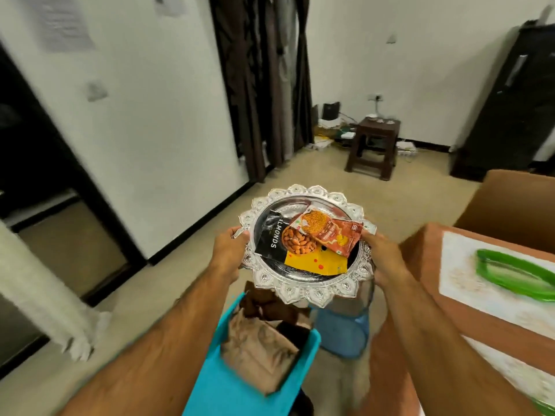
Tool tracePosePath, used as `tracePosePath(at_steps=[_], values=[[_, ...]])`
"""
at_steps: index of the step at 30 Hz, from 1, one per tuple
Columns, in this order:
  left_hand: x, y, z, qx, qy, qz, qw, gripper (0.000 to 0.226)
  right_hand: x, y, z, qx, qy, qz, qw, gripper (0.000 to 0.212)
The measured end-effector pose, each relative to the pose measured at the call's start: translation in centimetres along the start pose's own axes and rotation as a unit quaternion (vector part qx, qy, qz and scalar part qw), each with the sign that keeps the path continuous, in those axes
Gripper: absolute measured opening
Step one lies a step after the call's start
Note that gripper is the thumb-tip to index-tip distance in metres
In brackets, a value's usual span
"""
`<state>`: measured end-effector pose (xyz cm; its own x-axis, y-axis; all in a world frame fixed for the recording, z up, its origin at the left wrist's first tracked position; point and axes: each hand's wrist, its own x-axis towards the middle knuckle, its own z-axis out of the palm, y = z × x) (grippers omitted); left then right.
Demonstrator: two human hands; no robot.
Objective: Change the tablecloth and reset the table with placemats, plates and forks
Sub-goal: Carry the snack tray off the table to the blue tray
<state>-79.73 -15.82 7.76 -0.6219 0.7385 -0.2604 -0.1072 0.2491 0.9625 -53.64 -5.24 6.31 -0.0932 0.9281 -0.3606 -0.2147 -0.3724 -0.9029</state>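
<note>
I carry an ornate silver tray with a scalloped rim in front of me, above the floor. My left hand grips its left rim and my right hand grips its right rim. On the tray lie a black almonds packet, a red-orange snack packet and a yellow packet. At the right, the table wears a brown cloth with a pale patterned placemat and a green plate on it.
A blue chair holding brown folded cloth stands just below the tray. A blue stool is beside it. A dark wooden stool stands by the far wall, near dark curtains. A cardboard box sits at right.
</note>
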Motion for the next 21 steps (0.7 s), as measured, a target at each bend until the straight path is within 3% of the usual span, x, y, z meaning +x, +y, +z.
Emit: tracePosePath(at_steps=[5, 10, 14, 21], values=[[-0.1, -1.6, -9.6, -0.015, 0.089, -0.005, 0.996, 0.012, -1.6, 4.1, 9.0, -0.028, -0.06, 0.017, 0.998, 0.015], [-1.8, -4.3, -16.0, -0.023, 0.156, -0.014, 0.987, 0.015, -3.0, 8.2, 14.6, -0.044, -0.117, 0.038, 0.991, 0.018], [-2.6, -7.6, -19.3, -0.022, 0.183, -0.042, 0.982, 0.013, -3.5, 11.7, 16.5, -0.063, -0.141, 0.057, 0.986, 0.023], [-4.8, -13.7, -21.2, -0.029, 0.222, -0.089, 0.971, 0.01, -3.6, 18.0, 16.0, -0.108, -0.156, 0.068, 0.979, 0.011]])
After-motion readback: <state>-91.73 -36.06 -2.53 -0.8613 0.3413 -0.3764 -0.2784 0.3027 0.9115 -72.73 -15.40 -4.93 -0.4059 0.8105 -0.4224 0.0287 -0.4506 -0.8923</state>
